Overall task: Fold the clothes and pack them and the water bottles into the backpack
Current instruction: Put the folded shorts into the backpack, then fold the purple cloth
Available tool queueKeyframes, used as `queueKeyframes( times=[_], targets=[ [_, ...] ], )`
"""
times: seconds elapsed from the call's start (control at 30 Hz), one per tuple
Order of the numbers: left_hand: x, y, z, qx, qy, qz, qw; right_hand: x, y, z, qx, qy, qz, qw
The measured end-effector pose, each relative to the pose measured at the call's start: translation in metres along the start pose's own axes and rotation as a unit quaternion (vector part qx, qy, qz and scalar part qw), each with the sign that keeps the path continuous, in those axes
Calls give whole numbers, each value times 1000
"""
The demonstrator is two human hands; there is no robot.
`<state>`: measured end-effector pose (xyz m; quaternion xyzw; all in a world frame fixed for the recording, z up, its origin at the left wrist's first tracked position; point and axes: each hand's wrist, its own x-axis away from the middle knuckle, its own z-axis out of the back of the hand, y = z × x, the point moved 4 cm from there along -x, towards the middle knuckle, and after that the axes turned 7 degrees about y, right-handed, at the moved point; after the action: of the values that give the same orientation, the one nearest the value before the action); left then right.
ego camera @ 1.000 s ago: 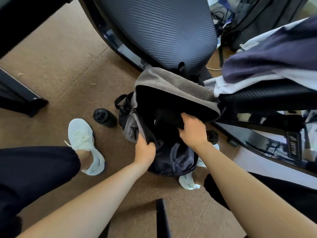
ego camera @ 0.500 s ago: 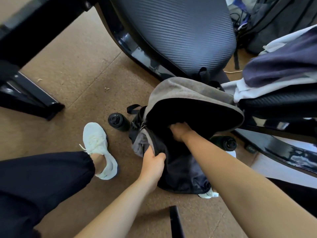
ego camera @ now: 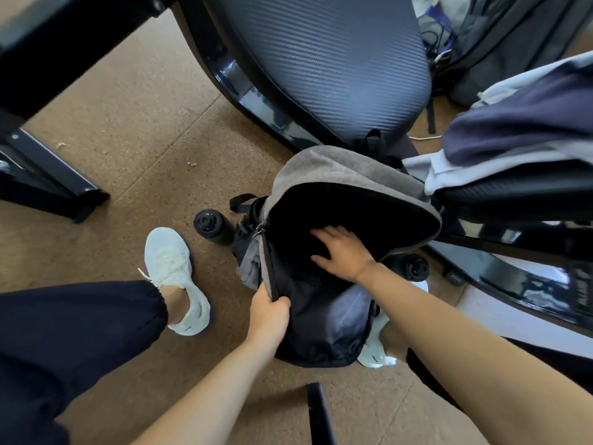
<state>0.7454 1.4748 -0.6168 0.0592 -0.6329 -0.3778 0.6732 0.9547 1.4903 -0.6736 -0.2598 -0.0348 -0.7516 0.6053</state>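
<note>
The left hand [ego camera: 269, 313] grips the near rim of the open backpack [ego camera: 337, 168], while the right hand [ego camera: 343, 252] lies inside it with straight, spread fingers, holding nothing.

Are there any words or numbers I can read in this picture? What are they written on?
Nothing here can be read clearly.
left white sneaker: tiny dark print near the heel, too small to read.
right white sneaker: tiny dark print on the side, too small to read.
backpack, left water bottle and right water bottle: no lettering shows.
</note>
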Motion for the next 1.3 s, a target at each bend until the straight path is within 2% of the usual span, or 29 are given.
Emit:
queueKeyframes(
  times=[0.17, 0.3, 0.4, 0.47, 0.6, 0.7, 0.8, 0.9, 1.0, 1.13, 1.2, 1.3],
  targets=[
    [-7, -7, 0, 0, -6, 35, 999, 43, -14, 36, 38, 37, 57, 997],
    [-20, -17, 2, -43, 12, 75, 996, 80, -24, 79, 34, 58, 80, 995],
    [-21, -12, 5, -81, 6, 96, 992, 111, -20, 120, -14, 78, 40, 996],
    [-17, 2, 4, -85, 16, 80, 993, 130, -12, 152, -84, 118, -19, 989],
    [-3, 64, -11, -101, 91, -30, 990, 168, 16, 212, -249, 251, -147, 924],
    [24, 126, -45, -105, 56, -147, 982, 197, 46, 241, -310, 376, -219, 845],
    [59, 185, -86, -126, -1, -267, 955, 219, 68, 259, -297, 502, -270, 766],
    [88, 238, -131, -152, -41, -354, 922, 236, 77, 273, -215, 628, -282, 693],
    [114, 283, -174, -155, -77, -415, 893, 249, 88, 280, -118, 695, -321, 632],
    [115, 331, -234, -184, -98, -468, 859, 248, 106, 282, -127, 678, -357, 630],
    [83, 347, -268, -202, -95, -486, 845, 246, 108, 281, -128, 682, -355, 626],
    [75, 363, -294, -247, -98, -477, 838, 246, 109, 280, -128, 685, -356, 623]
  ],
)
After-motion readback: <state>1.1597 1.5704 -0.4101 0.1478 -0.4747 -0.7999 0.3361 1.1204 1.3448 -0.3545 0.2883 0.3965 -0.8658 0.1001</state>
